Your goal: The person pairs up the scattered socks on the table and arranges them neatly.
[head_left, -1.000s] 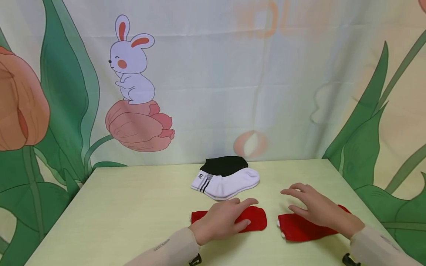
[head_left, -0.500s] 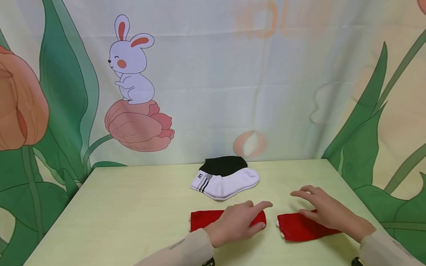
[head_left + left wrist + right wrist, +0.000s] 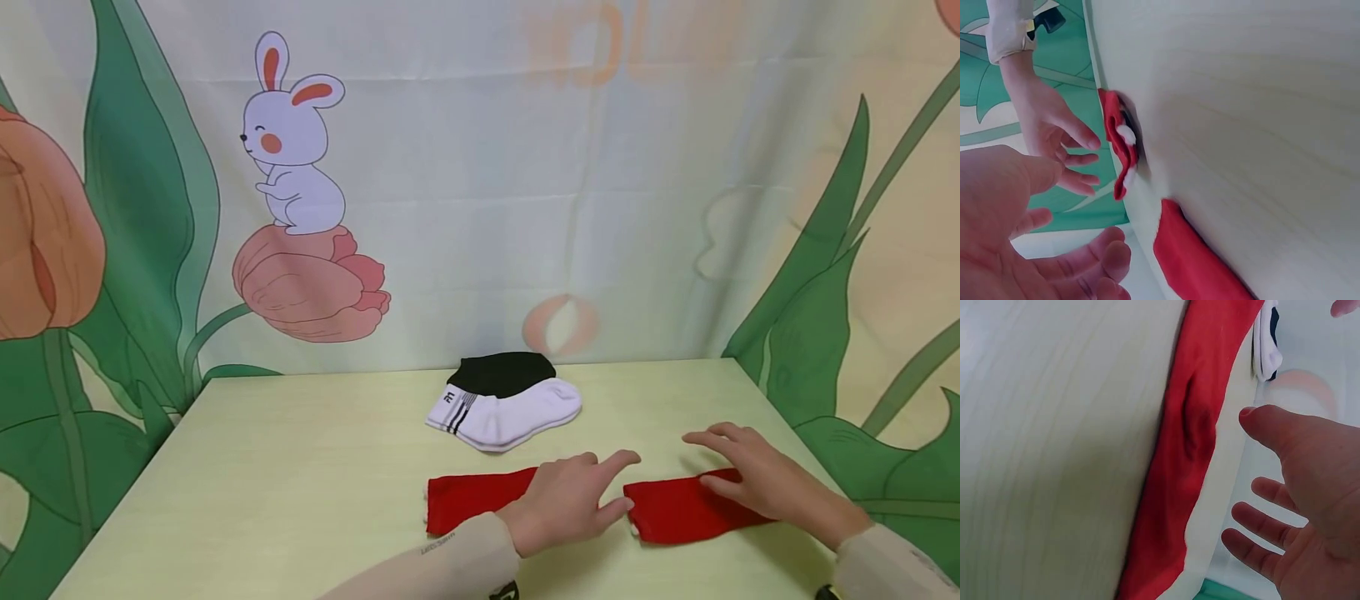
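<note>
Two red socks lie flat on the pale table, one left of the other in the head view. My left hand point(image 3: 566, 504) hovers over the toe end of the left red sock point(image 3: 468, 500) and hides that end. Its fingers are loosely bent and hold nothing. Over the far side of the right red sock point(image 3: 667, 512) hangs my right hand point(image 3: 776, 479), its fingers spread and apart from the cloth. The right wrist view shows a gap between the hand point(image 3: 1310, 500) and that sock point(image 3: 1179, 456). White bits show at its cuff point(image 3: 1126, 134) in the left wrist view.
Behind the red socks lies a white sock point(image 3: 517, 421) with dark stripes, partly over a black sock point(image 3: 506, 372). The pale table point(image 3: 285, 483) ends at a hanging cloth backdrop point(image 3: 450, 208) printed with a rabbit and tulips.
Both hands have moved to the right, the left hand from the middle of its sock to beyond the toe end. The socks have stayed in place.
</note>
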Available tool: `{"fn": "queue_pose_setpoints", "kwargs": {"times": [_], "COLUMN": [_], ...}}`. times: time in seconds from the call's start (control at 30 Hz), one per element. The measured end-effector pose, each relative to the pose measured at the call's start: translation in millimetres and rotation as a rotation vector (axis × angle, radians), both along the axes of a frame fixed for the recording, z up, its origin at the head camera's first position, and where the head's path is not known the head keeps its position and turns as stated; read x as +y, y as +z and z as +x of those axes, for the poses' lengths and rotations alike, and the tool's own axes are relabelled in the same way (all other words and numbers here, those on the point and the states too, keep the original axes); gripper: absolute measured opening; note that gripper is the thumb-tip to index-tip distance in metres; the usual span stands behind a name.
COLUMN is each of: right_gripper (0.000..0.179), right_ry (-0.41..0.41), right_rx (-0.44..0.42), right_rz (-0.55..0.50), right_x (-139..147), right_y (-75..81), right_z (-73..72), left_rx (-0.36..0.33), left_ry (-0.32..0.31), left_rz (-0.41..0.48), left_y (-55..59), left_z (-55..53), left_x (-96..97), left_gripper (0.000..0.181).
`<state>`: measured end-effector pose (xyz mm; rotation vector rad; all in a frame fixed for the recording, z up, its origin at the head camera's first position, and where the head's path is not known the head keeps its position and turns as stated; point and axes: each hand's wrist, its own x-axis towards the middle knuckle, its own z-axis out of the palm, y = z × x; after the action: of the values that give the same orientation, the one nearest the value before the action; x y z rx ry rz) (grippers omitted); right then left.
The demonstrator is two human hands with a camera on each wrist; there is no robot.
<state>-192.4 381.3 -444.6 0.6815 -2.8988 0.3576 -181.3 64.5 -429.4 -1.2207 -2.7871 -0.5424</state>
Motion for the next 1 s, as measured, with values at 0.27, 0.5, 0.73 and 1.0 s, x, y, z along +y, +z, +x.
{"fn": "queue_pose_setpoints", "kwargs": {"times": [0.27, 0.5, 0.73, 1.0], "right_gripper": [0.057, 0.053, 0.049, 0.044], "right_ry": [-0.017, -0.014, -0.038, -0.016], "right_rx": [-0.019, 0.016, -0.003, 0.041], "right_rz": [0.0, 0.019, 0.022, 0.024], "right_x": [18, 30, 35, 40], "right_y": [-5.7, -9.9, -9.3, -13.8], "right_z": [1.6, 3.3, 4.8, 6.1], "left_rx": [-0.062, -0.09, -0.104, -0.127], "left_ry": [0.035, 0.066, 0.076, 0.087], "left_rz": [-0.069, -0.082, -0.097, -0.112], "left_y": [-1.0, -3.1, -6.0, -6.7], "left_z": [2.0, 1.8, 0.8, 1.3], "left_x": [19.2, 29.8, 36.8, 39.7], "left_gripper": [0.054, 0.054, 0.054, 0.055]}}
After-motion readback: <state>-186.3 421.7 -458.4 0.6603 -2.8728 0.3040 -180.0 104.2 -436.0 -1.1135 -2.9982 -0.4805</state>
